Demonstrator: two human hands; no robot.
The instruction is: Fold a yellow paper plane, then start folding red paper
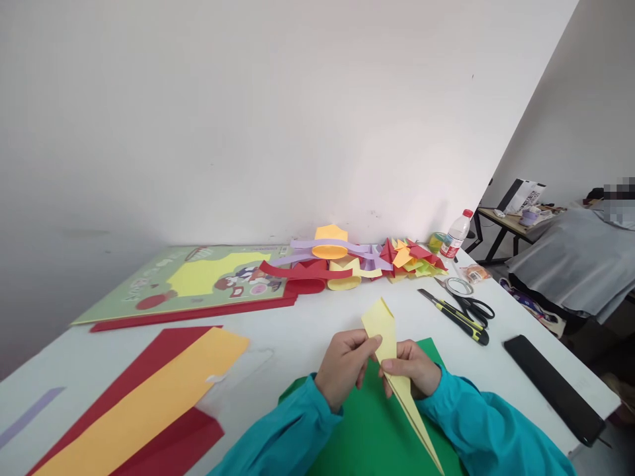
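A pale yellow sheet of paper [403, 389], folded into a long narrow shape with a pointed lower end, is held between both hands. My left hand [347, 363] pinches its upper left edge, thumb on top. Lower down on the right side, my right hand [413, 367] grips the same paper, with its thumb pressed along the fold. Beneath the hands lies a green sheet [364, 430] on the white table [278, 383].
Left are orange paper [163, 396], red paper [186, 436] and a purple strip [30, 418]. Paper crafts [307, 276] stand by the wall. Right lie a utility knife [459, 320], scissors [473, 307], tape [459, 286], a bottle [455, 235] and a black object [553, 390]. Someone [580, 258] is beyond.
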